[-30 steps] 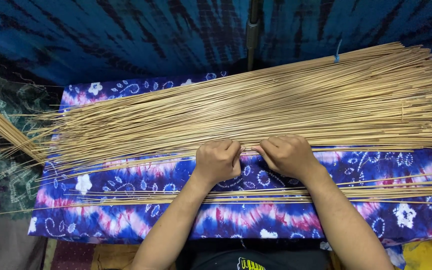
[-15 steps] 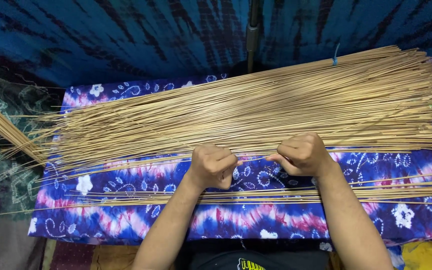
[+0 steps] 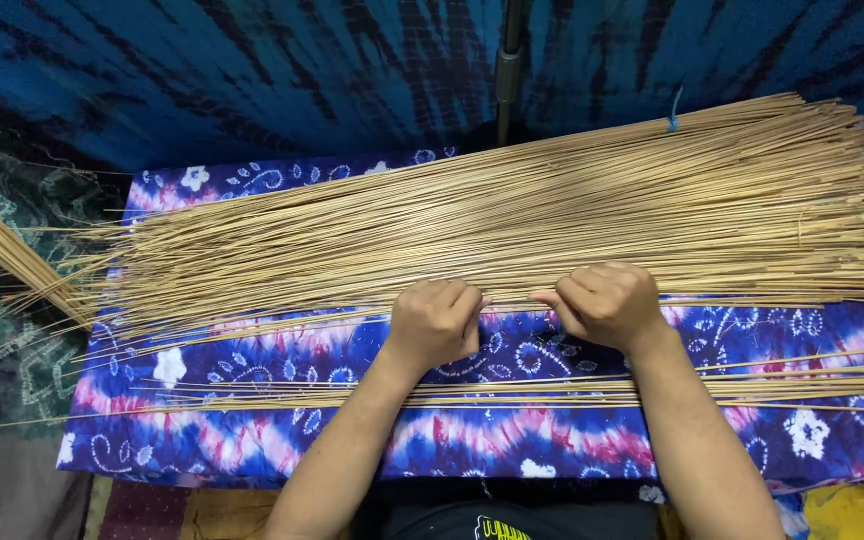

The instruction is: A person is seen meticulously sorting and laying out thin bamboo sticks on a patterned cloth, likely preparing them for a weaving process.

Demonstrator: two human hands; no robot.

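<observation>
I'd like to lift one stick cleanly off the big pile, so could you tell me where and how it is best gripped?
Pinch it near mid-length, at the pile's near edge, coming from the person's side over the bare blue cloth. The sticks lie flat, side by side, running left to right, so only the nearest strand is free to pick. Both the left hand and right hand work there, fingers curled.

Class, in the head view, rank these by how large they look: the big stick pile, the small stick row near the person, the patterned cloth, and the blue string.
1. Cloth
2. Big stick pile
3. Small stick row
4. Blue string

The cloth is partly covered, so its lead over the pile is unsure.
</observation>
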